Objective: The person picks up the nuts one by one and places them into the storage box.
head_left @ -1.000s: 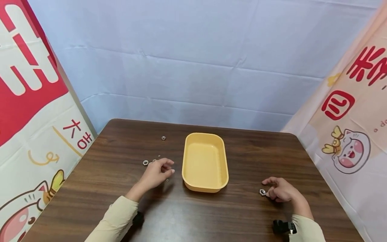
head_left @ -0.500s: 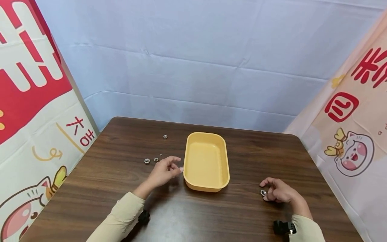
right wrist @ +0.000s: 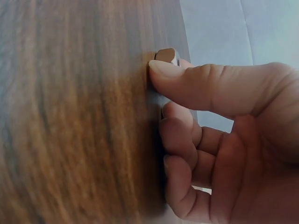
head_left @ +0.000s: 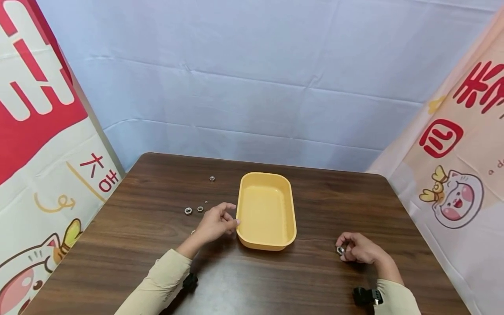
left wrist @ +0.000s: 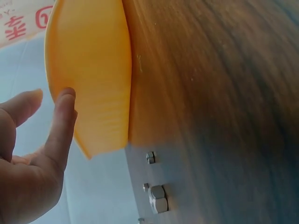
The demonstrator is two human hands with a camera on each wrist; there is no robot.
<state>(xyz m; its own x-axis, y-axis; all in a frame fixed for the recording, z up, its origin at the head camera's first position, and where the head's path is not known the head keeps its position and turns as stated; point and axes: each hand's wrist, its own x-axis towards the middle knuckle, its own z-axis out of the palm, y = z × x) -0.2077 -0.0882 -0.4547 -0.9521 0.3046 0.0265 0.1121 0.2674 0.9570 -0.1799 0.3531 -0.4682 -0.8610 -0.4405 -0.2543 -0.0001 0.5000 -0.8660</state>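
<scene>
My right hand (head_left: 360, 249) pinches a large metal hex nut (head_left: 340, 250) between thumb and index finger, at the table surface. In the right wrist view, the thumb covers much of the nut (right wrist: 166, 55), and the other fingers curl below. My left hand (head_left: 215, 224) is at the left side of a yellow rectangular tub (head_left: 265, 214), fingers loosely bent. A fingertip (left wrist: 66, 95) overlaps the tub's outer wall in the left wrist view; whether it presses there I cannot tell. Nothing is visible inside the tub.
Left of the tub, several loose nuts of different sizes lie on the brown wooden table (head_left: 252, 284): a large nut (head_left: 188, 211), a medium nut (head_left: 200, 209), a tiny nut (head_left: 206, 202) and a farther nut (head_left: 212, 178). Cloth hangings (head_left: 252, 87) enclose the back and sides.
My left hand has moved right, up to the tub's left edge, uncovering a nut behind it. My right index finger has curled in, and the hand now pinches the nut.
</scene>
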